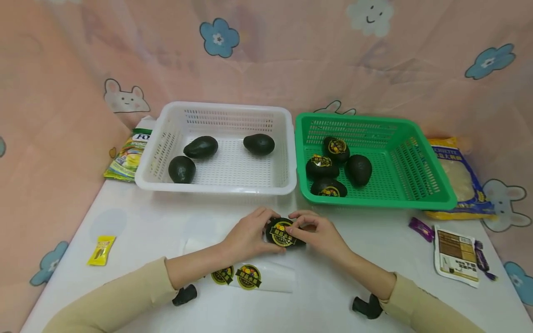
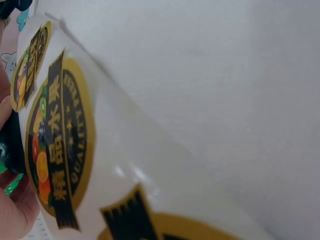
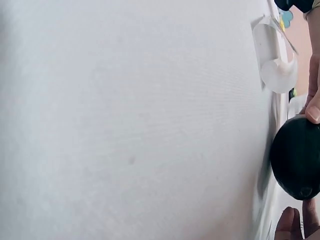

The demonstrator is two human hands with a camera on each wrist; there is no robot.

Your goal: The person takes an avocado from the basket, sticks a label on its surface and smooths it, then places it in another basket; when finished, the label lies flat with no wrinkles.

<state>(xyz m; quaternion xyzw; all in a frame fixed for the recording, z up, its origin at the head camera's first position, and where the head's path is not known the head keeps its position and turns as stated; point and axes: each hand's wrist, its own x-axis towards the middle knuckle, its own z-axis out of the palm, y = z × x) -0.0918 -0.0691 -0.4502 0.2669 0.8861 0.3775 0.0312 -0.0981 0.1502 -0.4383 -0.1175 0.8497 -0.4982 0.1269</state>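
A dark avocado [image 1: 269, 229] with a round black-and-gold sticker [image 1: 281, 235] on its upper side is between both hands, low over the table's middle. My left hand [image 1: 251, 233] grips its left end, thumb at the near side and fingers at the far side. My right hand [image 1: 322, 233] holds the right end, a fingertip pressing at the sticker's edge. In the right wrist view the avocado's plain dark underside [image 3: 297, 157] shows. Near my left forearm lies a white sticker sheet [image 1: 276, 277], bearing several of the same stickers [image 2: 62, 145]; the forearm hides part of it.
Three plain avocados [image 1: 201, 147] lie in a white basket [image 1: 216, 187] at the back. Beside it, a green basket [image 1: 374, 202] contains several avocados [image 1: 359, 169], most showing stickers. A yellow packet [image 1: 101, 250] lies left; a brown-and-white pouch [image 1: 456, 255] and purple sweets [image 1: 421, 229] lie right.
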